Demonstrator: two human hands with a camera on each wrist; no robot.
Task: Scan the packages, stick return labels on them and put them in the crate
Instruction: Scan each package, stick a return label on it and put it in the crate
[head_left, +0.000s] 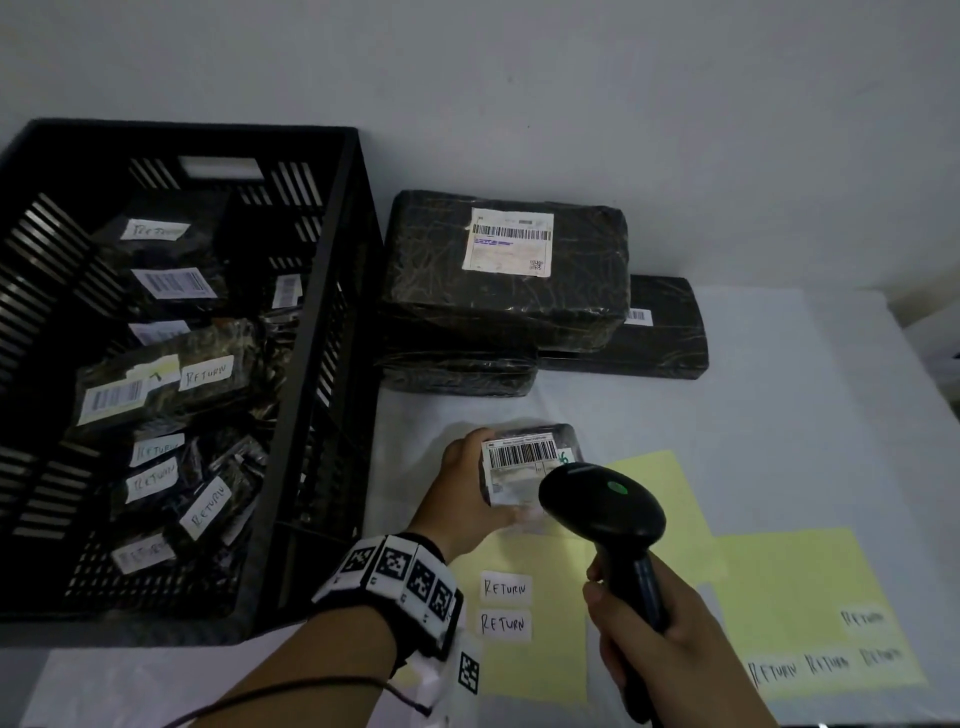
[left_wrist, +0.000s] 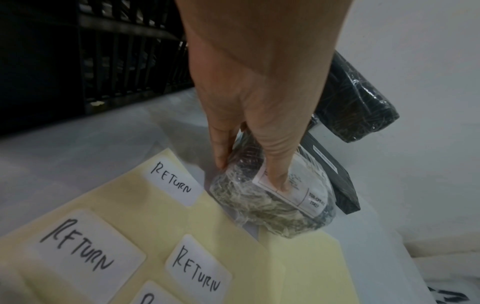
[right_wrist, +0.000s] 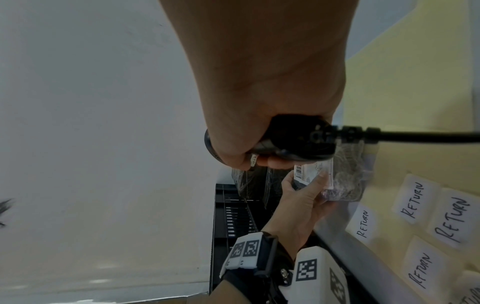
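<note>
Nearest the head camera, the right hand (head_left: 654, 639) wraps its fingers around the handle of the black barcode scanner (head_left: 605, 506), whose head points down and forward at the small package (head_left: 524, 467); a green indicator shows on top of the scanner head. At this angle the scan window faces the barcode label (head_left: 522, 453), which lies uppermost. The left hand (head_left: 467, 499) grips the small package by its near end, thumb on the label face and fingers along the side, steadying it with the barcode turned toward the scanner. The left wrist view shows the package low over the edge of a yellow backing sheet (left_wrist: 182, 236); whether it rests on the sheet cannot be told. White return labels (head_left: 505, 605), handwritten RETURN, remain on the sheets just beside the working hands, within reach for the sticking step. The black crate (head_left: 322, 364) stands at the left on the tabletop (head_left: 779, 415) and already holds labelled packages. Three larger packages (head_left: 504, 270) are stacked behind, apparently not yet processed. Judged step: scanning.
</note>
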